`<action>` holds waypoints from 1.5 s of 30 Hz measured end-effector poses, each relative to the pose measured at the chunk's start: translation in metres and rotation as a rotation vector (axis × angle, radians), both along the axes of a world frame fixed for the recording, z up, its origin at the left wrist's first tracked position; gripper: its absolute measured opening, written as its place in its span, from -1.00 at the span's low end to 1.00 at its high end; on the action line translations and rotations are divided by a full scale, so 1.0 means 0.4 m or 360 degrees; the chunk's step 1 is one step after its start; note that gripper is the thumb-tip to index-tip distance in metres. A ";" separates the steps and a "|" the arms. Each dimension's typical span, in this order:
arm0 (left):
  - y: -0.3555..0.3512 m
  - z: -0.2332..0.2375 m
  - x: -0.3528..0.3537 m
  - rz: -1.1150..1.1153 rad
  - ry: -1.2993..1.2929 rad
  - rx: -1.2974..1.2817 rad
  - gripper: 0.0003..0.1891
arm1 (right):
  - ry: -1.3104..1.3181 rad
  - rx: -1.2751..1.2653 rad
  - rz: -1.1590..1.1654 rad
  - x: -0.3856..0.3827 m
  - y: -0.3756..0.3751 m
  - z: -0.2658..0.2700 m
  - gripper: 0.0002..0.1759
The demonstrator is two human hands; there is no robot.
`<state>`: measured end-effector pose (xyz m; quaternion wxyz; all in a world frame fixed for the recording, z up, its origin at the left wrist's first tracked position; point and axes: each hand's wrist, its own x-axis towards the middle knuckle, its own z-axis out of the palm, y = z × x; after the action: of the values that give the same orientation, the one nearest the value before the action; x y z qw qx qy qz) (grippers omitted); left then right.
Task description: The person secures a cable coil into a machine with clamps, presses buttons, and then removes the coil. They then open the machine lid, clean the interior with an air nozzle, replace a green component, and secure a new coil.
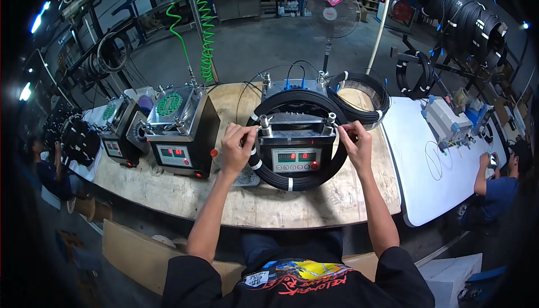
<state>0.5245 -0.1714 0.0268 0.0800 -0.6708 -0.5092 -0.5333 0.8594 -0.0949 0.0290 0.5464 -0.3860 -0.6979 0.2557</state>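
Observation:
In front of me stands a black box-shaped machine [296, 160] with a metal top and red digits on its front panel. A coil of black cable [290, 184], bound with white ties, loops around it. My left hand [238, 146] is closed, its fingertips pinched beside the machine's left metal post [265, 126]. On the other side, my right hand [357, 144] pinches close to the right metal post [332, 121]. Whatever sits between the fingertips of each hand is too small to make out; it may be part of the posts' fittings or something thin.
Two similar machines [178, 134] with green discs on top stand to the left on the wooden table [236, 210]. Another cable coil [382, 106] lies back right. A white table [418, 165] adjoins at right, where a person [499, 179] sits. Green coiled hoses [206, 44] hang behind.

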 end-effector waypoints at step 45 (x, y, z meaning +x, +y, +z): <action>0.388 0.045 -0.142 -0.0659 -0.1556 -0.1141 -0.15 | 0.0289 -0.0534 0.0427 -0.120 0.531 -0.028 -0.48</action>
<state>0.4677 -0.0162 0.0446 -0.4954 -0.4197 -0.4934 -0.5788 0.8113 0.1177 0.0177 0.4963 -0.3505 -0.6386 0.4723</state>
